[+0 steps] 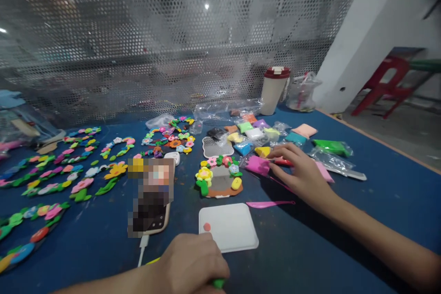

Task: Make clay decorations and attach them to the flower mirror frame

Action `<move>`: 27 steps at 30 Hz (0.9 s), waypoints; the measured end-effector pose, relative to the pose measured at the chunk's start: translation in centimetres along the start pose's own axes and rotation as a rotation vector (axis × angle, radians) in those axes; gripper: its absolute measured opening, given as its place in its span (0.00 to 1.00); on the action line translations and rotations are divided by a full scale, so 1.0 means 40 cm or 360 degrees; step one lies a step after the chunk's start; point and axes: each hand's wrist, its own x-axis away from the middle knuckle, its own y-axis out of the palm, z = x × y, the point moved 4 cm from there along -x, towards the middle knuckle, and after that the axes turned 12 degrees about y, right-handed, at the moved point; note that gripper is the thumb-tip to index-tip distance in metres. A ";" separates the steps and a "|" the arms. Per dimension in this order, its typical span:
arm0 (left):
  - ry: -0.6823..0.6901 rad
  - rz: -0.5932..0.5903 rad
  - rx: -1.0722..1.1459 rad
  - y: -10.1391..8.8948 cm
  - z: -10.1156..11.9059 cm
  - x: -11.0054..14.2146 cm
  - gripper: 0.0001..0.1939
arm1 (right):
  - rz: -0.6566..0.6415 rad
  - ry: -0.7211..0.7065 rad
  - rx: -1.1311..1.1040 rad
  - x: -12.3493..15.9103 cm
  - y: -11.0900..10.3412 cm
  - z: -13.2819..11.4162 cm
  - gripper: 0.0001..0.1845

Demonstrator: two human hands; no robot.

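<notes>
My left hand is closed at the near edge, with a bit of green clay showing under its fingers. It partly overlaps the near side of a white board, which carries a small orange-red dot of clay. Over the clay packets, my right hand has its fingers apart, fingertips at a magenta clay packet. A red packet lies under that hand. Beyond the board stands a small frame decorated with clay flowers. A pink plastic clay knife lies beside the board.
Several flower-decorated rings and frames cover the left side. A phone with a white cable lies left of the board. Farther back are an undecorated frame, more packets and a tumbler. Perforated metal rises behind the table.
</notes>
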 end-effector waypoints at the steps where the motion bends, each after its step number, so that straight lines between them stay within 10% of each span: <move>1: 0.0009 -0.0041 -0.0008 -0.001 0.005 -0.001 0.16 | 0.0006 -0.0005 -0.0006 0.000 0.000 0.000 0.03; 8: -0.0238 -0.0009 0.0104 -0.025 0.017 -0.021 0.05 | 0.0007 -0.0068 -0.0041 0.008 -0.005 -0.012 0.04; 15: -0.1585 0.0344 0.0974 -0.009 -0.069 -0.046 0.07 | -0.0026 -0.0150 -0.0093 0.027 -0.002 -0.032 0.05; 20: -0.1668 0.0341 0.1703 0.053 -0.084 -0.094 0.26 | -0.0029 -0.0255 -0.0049 0.040 0.002 -0.034 0.07; 27: -0.1611 0.0542 0.1460 0.022 -0.130 -0.089 0.16 | -0.0203 -0.0521 -0.0248 0.096 0.025 -0.132 0.14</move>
